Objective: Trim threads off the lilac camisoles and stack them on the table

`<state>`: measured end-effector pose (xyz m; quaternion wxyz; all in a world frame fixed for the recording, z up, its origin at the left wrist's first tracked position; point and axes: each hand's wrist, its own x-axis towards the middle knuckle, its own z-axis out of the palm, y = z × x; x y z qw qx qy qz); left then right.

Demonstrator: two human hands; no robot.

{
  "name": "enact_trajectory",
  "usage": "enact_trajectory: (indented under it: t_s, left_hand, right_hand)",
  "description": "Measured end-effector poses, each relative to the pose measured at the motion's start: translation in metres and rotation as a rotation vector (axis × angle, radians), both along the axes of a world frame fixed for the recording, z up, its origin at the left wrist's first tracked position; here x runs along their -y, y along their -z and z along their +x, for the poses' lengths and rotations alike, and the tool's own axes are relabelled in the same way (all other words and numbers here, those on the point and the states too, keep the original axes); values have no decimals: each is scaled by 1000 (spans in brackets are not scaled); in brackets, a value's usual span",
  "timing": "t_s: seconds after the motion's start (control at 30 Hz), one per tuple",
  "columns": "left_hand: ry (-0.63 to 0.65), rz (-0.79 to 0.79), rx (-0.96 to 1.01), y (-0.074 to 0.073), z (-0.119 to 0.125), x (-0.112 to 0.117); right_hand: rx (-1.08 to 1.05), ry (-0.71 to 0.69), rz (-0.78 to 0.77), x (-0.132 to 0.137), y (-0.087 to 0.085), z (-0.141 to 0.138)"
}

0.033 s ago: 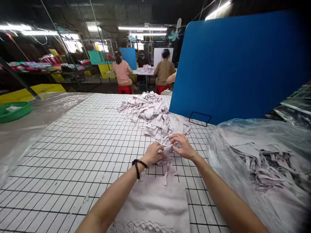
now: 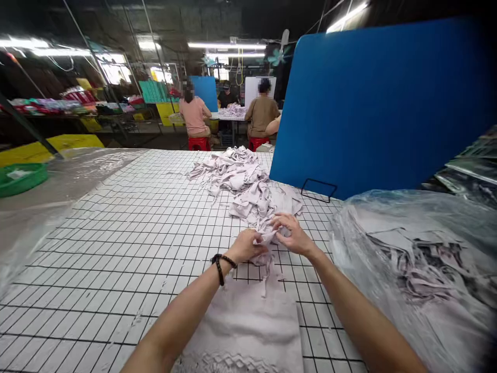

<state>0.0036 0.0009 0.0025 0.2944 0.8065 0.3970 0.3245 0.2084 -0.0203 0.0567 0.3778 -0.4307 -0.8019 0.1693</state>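
My left hand, a dark bead bracelet at its wrist, is closed with thumb and fingers on a crumpled piece of pale lilac-white cloth. Facing it, my right hand pinches the same cloth with curled fingers. Just beyond the hands, a loose pile of similar cloth pieces with thin straps stretches away over the table. A flat stack of pale cloth lies below my wrists, its near edge wavy. The fingertips are partly hidden in the folds.
The table cover has a black grid. A large blue board stands at the right, a black wire stand at its foot. Beside my right arm lies a clear plastic bag of cloth. A green basket is far left. People sit beyond.
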Motion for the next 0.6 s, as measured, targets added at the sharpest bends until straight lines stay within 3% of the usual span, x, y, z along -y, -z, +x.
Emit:
enact_trajectory:
  t_s: [0.1,0.2,0.33,0.43,0.53,0.6]
  left_hand:
    - [-87,-55,77,-11,6,-4]
    - [-237,-3,155,-28,2,-11]
    - [-398,98,339,-51,-10,-18]
    - [-558,150,419,-61,-21,-20]
    - [-721,193,458,-65,-34,-22]
    - [-770,188,517,-66,-43,-23]
  right_hand:
    - [-108,-12,-168,4,-4,6]
    - [-199,-78,-443,5,0,8]
    - [-75,-118,-614,-4,9,6]
    - [-77,170,-570,-20,5,9]
    - [-204,633,-298,-37,-10,16]
    - [-226,829,-90,-45,-20,20]
